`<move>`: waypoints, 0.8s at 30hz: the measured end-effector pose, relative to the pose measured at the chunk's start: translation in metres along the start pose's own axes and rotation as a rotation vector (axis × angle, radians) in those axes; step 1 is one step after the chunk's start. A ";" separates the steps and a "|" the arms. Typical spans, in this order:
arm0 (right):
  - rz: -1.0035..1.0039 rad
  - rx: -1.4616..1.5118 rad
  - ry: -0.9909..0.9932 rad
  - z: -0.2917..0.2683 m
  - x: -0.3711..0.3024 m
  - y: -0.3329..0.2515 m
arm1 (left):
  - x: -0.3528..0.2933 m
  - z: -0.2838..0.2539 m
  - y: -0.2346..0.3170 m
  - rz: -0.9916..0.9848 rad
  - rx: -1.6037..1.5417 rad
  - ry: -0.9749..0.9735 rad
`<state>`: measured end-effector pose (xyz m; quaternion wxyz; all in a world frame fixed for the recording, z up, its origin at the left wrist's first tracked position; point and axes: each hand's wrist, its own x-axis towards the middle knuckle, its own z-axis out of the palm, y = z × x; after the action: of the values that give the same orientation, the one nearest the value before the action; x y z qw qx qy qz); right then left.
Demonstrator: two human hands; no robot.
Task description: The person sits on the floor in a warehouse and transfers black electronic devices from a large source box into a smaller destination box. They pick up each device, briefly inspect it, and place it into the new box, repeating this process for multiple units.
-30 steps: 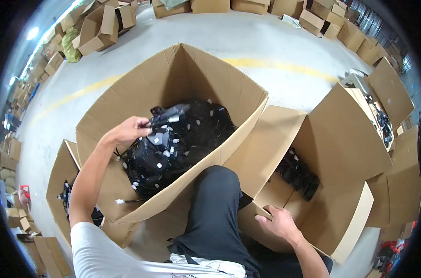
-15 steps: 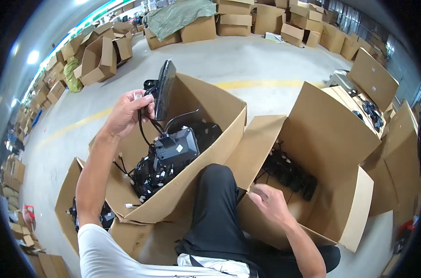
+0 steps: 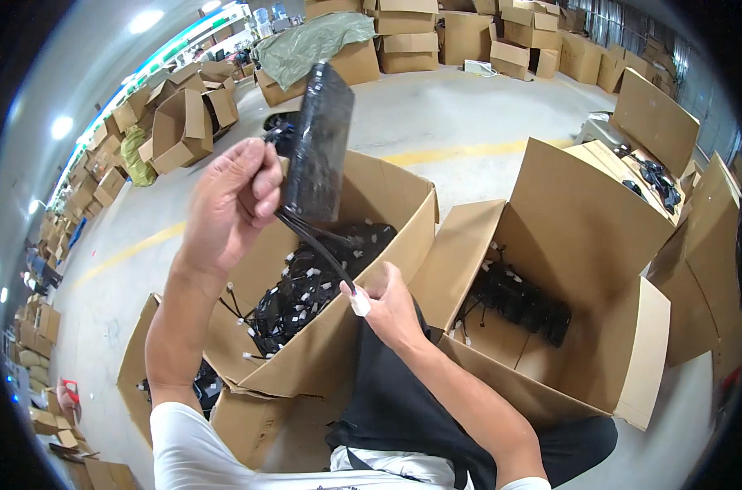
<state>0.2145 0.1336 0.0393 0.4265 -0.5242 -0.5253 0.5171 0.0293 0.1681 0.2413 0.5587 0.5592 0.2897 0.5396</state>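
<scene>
My left hand (image 3: 233,200) is raised over the middle carton (image 3: 387,287), closed on a flat black display unit (image 3: 320,147) that looks wrapped in clear film. The unit stands nearly upright, and a dark mount-like part (image 3: 279,127) shows behind my fingers. Black cables (image 3: 322,251) run from beneath it down to my right hand (image 3: 391,310). My right fingers pinch the cable end, beside a white plug (image 3: 359,304). In the carton below lies a heap of black units and cables (image 3: 293,306) with many small white plugs.
On my right, an open carton (image 3: 587,216) holds a row of black units (image 3: 522,302). Another carton (image 3: 134,359) with dark parts stands at lower left. Cables (image 3: 659,184) lie on a cardboard surface at far right. Stacked cartons (image 3: 408,49) line the back.
My right hand has moved left from the right carton's edge and taken the cable end. My left hand has come nearer with the display unit. A stickered unit above the heap no longer shows.
</scene>
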 end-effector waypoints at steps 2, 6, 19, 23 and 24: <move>-0.195 0.380 -0.034 0.000 -0.001 0.004 | -0.005 -0.002 -0.008 -0.080 -0.062 -0.041; -0.190 0.903 -0.142 -0.027 0.026 -0.027 | -0.015 -0.002 -0.038 -0.298 -0.123 -0.226; -0.087 0.582 0.846 -0.280 -0.081 0.053 | 0.044 -0.223 -0.320 -0.543 0.830 -0.149; 0.046 0.513 0.820 -0.319 -0.150 0.080 | 0.011 -0.228 -0.410 -0.746 1.152 -0.209; 0.101 0.464 0.839 -0.320 -0.161 0.081 | 0.001 -0.222 -0.422 -0.751 1.215 -0.236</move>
<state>0.5543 -0.0026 0.0064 0.6817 -0.6034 -0.1527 0.3846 -0.0583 0.3258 -0.1994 0.3245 0.6882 0.6489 -0.0090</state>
